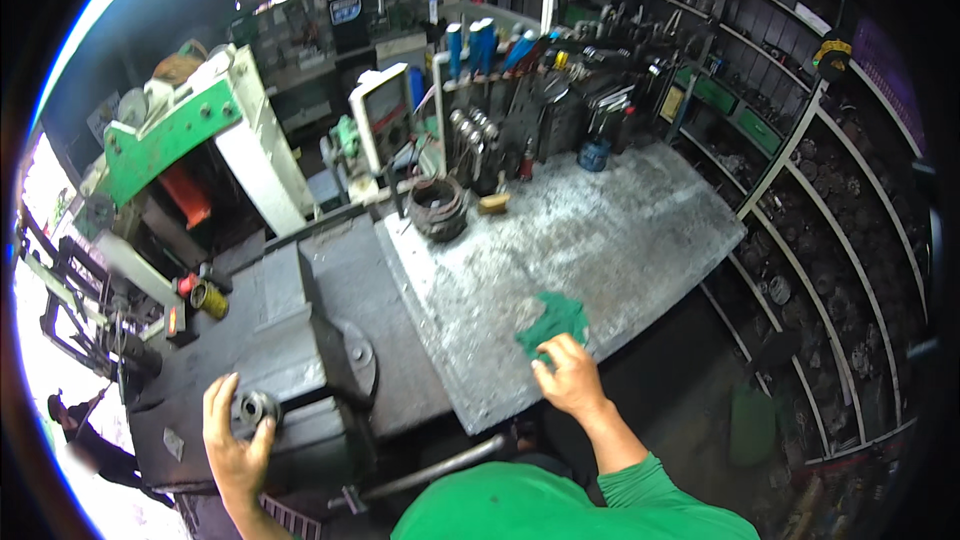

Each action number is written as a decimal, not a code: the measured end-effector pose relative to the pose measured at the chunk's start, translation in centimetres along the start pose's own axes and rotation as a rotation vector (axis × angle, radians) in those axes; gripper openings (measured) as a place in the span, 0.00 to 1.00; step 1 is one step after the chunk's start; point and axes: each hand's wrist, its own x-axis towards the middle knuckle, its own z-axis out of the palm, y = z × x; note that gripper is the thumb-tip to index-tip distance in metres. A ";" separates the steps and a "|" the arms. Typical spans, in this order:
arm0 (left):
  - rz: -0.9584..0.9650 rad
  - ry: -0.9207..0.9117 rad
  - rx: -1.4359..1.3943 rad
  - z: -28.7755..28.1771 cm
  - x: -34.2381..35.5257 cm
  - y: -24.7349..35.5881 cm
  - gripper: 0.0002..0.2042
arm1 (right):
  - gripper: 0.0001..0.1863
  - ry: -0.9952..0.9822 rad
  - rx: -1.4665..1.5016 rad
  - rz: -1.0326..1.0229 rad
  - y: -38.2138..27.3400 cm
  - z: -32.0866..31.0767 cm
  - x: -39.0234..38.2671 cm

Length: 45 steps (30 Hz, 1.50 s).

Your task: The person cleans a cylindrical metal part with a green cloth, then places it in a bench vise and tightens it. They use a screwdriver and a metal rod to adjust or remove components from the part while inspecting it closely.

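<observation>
Two hands busy: left hand [235,430], fingers and thumb curved round a metal ring [257,407], holding it by the vise [300,345]; right hand [572,378], fingers bent onto green cloth [557,318], grip unclear, toward the workbench [640,230]'s near edge. Beyond, dark casting [437,212], far-left corner!

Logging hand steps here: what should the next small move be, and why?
Probably lift the green cloth with the right hand: it is at the cloth's near edge on the bench, while the left hand is occupied with the round metal part.
</observation>
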 end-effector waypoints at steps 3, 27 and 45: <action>-0.265 0.108 -0.023 1.7 -1.2 2.4 0.43 | 0.12 -0.117 0.000 -0.114 3.5 -0.7 3.7; -0.545 0.672 -0.154 8.7 -6.3 -3.8 0.36 | 0.13 -0.412 -0.047 0.040 16.9 -8.5 1.8; -0.818 0.821 0.445 6.7 -5.4 -10.9 0.25 | 0.29 -0.137 -0.253 0.238 41.5 -18.9 11.5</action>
